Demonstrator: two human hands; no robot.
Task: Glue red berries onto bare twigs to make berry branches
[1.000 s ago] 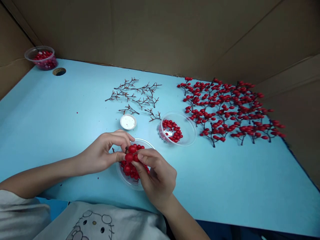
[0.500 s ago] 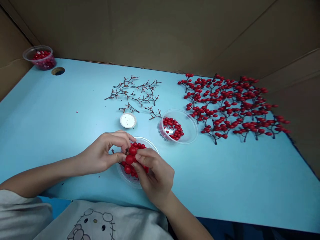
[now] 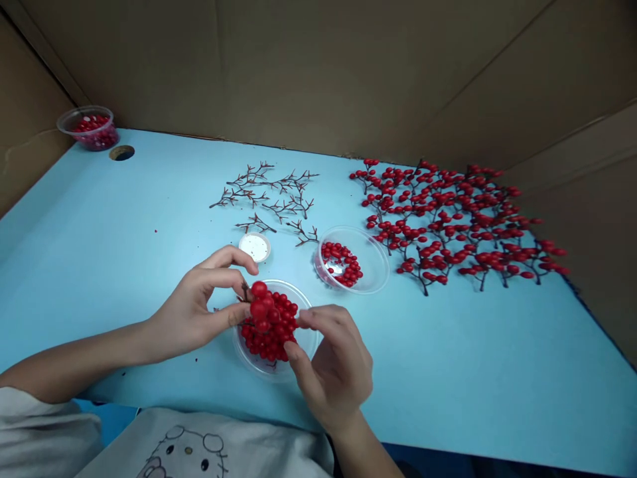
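Observation:
Between the thumb and fingers of my left hand is a dark twig bearing several red berries, held above a clear plastic bowl. Loose red berries fill much of that bowl. My right hand is just right of the berries, its thumb and fingers apart with nothing visible between them. Behind the bowl stands a small white dish with dark specks in it. A second clear bowl, holding smaller red berries, is beyond my right hand.
Bare brown twigs lie at the back middle of the blue table. Many berry-covered branches are spread at the right. A tub of red pieces stands in the far left corner, near a round hole. Cardboard walls enclose the table.
My right hand has let go of the berry cluster and moved right, its fingers opening. My left hand keeps hold of the twig. The whole view has shifted slightly.

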